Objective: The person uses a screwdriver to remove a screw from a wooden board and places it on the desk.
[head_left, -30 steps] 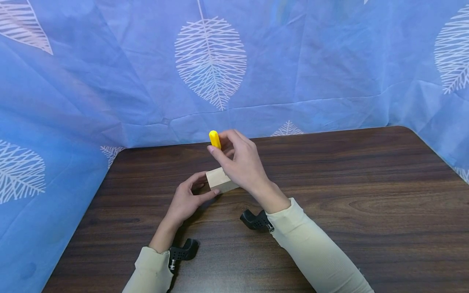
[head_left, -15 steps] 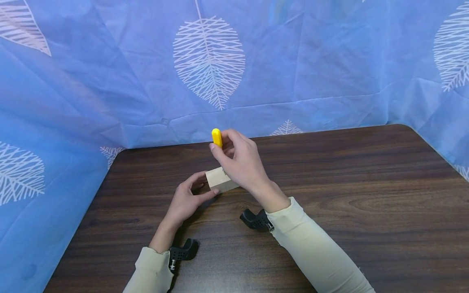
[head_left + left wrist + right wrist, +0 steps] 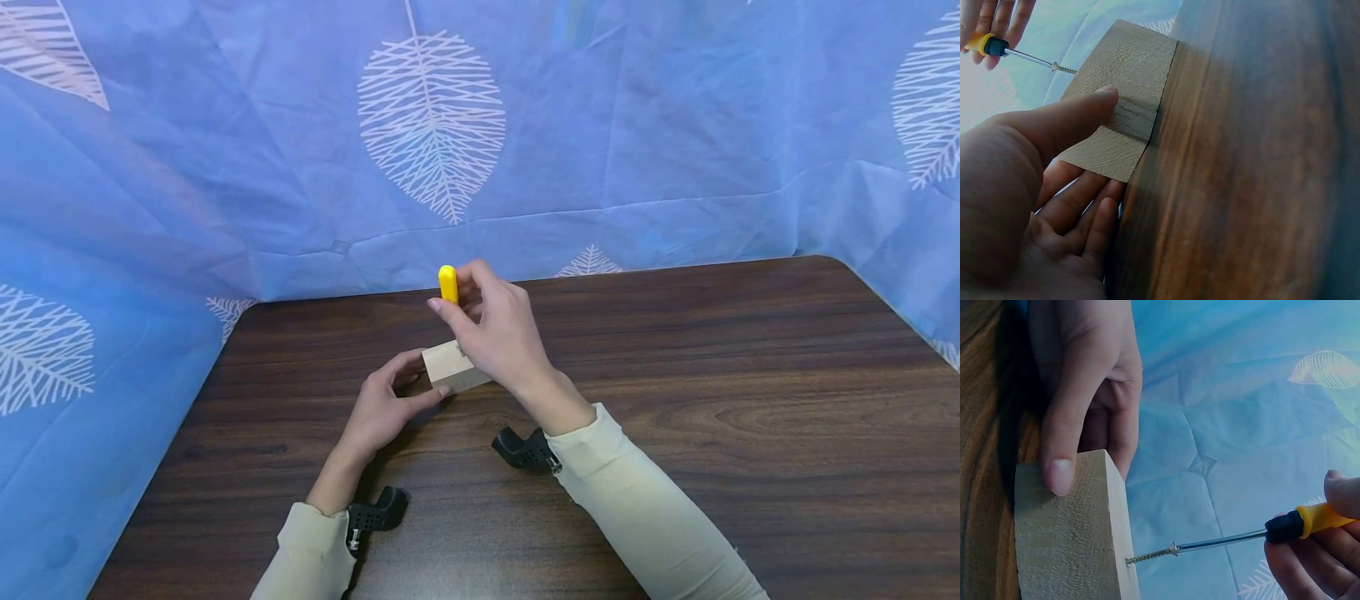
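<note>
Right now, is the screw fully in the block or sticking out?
Sticking out: in the right wrist view, the screw shows bare thread between head and block.

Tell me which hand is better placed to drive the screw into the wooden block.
Likely the right hand: it grips the screwdriver, whose tip meets the screw standing out from the wooden block. The left hand is occupied holding the wooden block on the table.
</note>
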`<action>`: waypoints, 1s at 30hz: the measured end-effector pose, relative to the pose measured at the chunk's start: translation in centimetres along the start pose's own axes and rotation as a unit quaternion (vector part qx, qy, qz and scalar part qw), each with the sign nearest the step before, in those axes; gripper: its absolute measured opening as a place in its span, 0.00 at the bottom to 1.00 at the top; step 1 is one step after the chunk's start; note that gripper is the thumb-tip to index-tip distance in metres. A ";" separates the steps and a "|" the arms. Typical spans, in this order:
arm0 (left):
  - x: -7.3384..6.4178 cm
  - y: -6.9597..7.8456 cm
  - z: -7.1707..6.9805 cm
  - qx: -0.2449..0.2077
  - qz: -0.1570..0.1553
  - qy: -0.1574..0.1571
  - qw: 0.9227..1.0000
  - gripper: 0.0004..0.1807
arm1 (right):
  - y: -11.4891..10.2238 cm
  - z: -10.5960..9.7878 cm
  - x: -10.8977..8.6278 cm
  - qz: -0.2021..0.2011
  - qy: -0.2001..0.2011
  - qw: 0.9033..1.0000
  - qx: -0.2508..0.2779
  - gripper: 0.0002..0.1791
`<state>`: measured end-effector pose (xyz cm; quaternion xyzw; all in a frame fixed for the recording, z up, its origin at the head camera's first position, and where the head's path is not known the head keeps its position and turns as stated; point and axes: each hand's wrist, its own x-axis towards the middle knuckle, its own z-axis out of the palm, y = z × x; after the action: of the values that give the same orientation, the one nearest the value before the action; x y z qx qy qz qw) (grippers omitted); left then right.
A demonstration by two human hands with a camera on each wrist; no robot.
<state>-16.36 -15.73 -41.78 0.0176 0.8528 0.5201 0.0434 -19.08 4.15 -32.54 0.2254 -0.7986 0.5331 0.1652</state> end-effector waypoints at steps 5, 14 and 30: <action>0.0 0.1 0.0 -0.002 -0.002 0.000 1.000 0.34 | -0.2 0.0 0.0 0.006 -0.011 1.000 -0.006 0.14; 0.0 0.1 0.0 0.002 -0.003 0.002 1.000 0.35 | -0.2 -0.1 0.0 -0.004 -0.012 1.000 -0.010 0.14; 0.0 0.0 0.0 0.002 0.006 0.001 1.000 0.34 | 0.0 -0.2 -0.1 -0.026 -0.021 0.999 -0.009 0.16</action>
<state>-16.33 -15.77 -41.76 0.0220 0.8540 0.5184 0.0396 -19.01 4.32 -32.47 0.2559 -0.8005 0.5162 0.1647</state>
